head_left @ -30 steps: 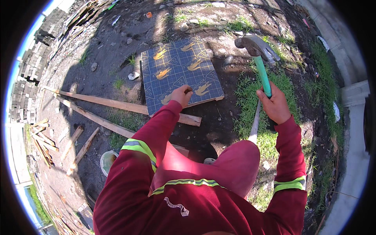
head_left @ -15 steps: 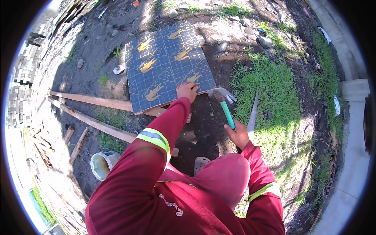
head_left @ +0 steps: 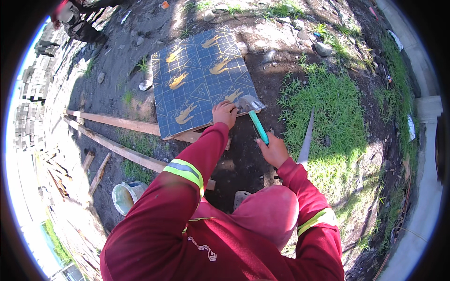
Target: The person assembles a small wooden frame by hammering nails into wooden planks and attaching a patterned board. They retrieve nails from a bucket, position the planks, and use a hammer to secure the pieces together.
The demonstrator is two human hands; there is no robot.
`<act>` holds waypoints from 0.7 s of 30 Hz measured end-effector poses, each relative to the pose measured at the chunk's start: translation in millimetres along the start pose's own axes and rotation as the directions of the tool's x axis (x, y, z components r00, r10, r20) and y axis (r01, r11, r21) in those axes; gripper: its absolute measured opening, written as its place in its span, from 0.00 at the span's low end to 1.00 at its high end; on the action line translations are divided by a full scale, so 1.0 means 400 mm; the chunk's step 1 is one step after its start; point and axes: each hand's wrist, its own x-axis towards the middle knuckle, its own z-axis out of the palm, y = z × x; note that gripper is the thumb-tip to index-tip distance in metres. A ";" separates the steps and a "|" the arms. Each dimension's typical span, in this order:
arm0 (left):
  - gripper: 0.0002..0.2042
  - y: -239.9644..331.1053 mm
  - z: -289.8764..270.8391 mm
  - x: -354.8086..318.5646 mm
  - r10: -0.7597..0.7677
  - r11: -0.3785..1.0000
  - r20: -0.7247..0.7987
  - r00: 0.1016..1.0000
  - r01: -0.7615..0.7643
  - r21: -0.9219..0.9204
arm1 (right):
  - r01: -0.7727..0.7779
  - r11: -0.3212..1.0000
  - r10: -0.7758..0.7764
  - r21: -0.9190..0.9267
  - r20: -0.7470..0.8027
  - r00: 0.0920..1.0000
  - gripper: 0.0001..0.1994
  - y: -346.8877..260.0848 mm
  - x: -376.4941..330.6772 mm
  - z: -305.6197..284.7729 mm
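Both hands work at the near edge of the blue board [head_left: 201,79], a large square sheet with yellow motifs and a grid, lying flat on dark soil and resting partly on a long timber plank [head_left: 112,122]. A second plank [head_left: 117,149] runs alongside it, just nearer, with short wood offcuts [head_left: 98,173] past its far end. To the right lies a patch of grass [head_left: 328,117], with a thin pale strip [head_left: 307,140] laid across its left margin. A white bucket [head_left: 125,196] stands near the left elbow, well apart from the board.

Coming down in size: the hammer [head_left: 253,114], with its teal handle and steel head, has the head down on the board's near right corner. The right hand [head_left: 274,151] is closed around the lower end of the handle. The left hand [head_left: 225,113] is curled at the board's edge, touching it just beside the hammer head; whether it pinches a nail cannot be told, as nothing that small shows.

Judging by this, the step in hand is hammering the board's corner down onto the timber beneath. The next blow would call for a straight lift and a square strike, with the left fingertips kept clear of the head, since they sit so close.
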 end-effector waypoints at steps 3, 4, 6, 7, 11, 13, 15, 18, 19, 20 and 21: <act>0.07 0.002 0.004 -0.005 0.001 1.000 -0.008 1.000 -0.001 0.015 | 0.148 0.981 -0.137 0.123 -0.097 0.986 0.14 -0.010 0.008 0.012; 0.07 0.004 0.005 -0.005 -0.005 1.000 0.000 1.000 0.005 0.027 | 0.104 0.994 -0.101 0.031 -0.086 0.991 0.14 -0.018 0.015 0.012; 0.07 0.008 0.007 -0.001 -0.004 0.999 0.010 1.000 0.003 0.043 | 0.062 0.986 -0.076 -0.152 -0.085 0.994 0.14 -0.036 0.030 0.006; 0.07 0.009 0.005 0.001 0.003 0.999 0.022 1.000 -0.004 0.050 | 0.130 0.988 -0.137 -0.084 -0.086 0.987 0.14 -0.046 0.035 0.000; 0.13 -0.001 -0.040 0.010 0.022 0.999 0.227 0.974 -0.029 0.024 | 0.179 0.974 -0.153 0.137 -0.183 0.971 0.12 -0.054 0.035 -0.024; 0.18 -0.012 -0.085 -0.002 -0.075 0.972 0.221 0.972 0.022 0.235 | 0.246 0.933 -0.188 0.261 -0.230 0.955 0.13 -0.042 0.027 -0.022; 0.26 -0.030 -0.138 -0.006 -0.230 0.903 0.357 0.905 0.062 0.424 | 0.209 0.958 -0.165 0.196 -0.218 0.962 0.13 -0.029 0.028 -0.010; 0.25 -0.027 -0.169 -0.010 -0.213 0.899 0.412 0.886 0.012 0.438 | 0.184 0.983 -0.185 -0.018 -0.141 0.973 0.14 -0.031 0.039 0.003; 0.25 -0.024 -0.174 -0.012 -0.217 0.892 0.430 0.877 -0.001 0.452 | 0.092 0.985 -0.105 -0.145 -0.083 0.991 0.14 -0.043 0.042 -0.002; 0.25 -0.018 -0.172 -0.011 -0.226 0.879 0.436 0.871 -0.011 0.477 | 0.157 0.985 -0.164 -0.065 -0.121 0.979 0.14 -0.058 0.044 -0.015; 0.25 -0.017 -0.175 -0.007 -0.217 0.889 0.462 0.860 -0.023 0.458 | 0.148 0.989 -0.148 -0.006 -0.139 0.979 0.14 -0.081 0.043 -0.034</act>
